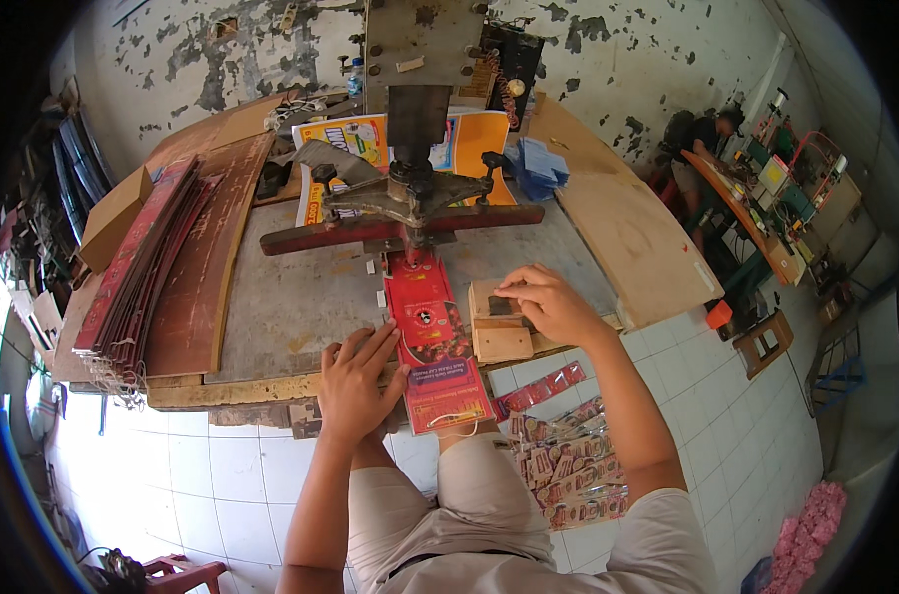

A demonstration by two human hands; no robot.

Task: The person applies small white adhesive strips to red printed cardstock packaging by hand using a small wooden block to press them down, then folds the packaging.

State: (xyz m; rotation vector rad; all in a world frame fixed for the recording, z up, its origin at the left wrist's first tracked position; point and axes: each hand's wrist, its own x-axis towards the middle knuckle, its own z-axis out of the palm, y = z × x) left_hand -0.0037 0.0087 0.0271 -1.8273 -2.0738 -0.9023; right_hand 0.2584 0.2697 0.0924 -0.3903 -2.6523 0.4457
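Observation:
My left hand (360,381) lies with its fingers stretched out on the grey worktable. Its fingertips touch the left edge of a long red printed card strip (431,315), which runs from beneath a metal press head (410,193) to past the table's front edge. White string loops hang at the strip's near end. My right hand (553,305) is over a small wooden block (502,344) with a dark recess, just right of the strip. Thumb and forefinger are pinched together there; whatever is between them is too small to make out.
A stack of red card strips (138,267) with strings lies at the left beside a cardboard box (116,218). Blue pieces (538,168) sit behind the press at the right. Packed printed strips (568,460) lie on the tiled floor. Another person (707,139) sits at the far right.

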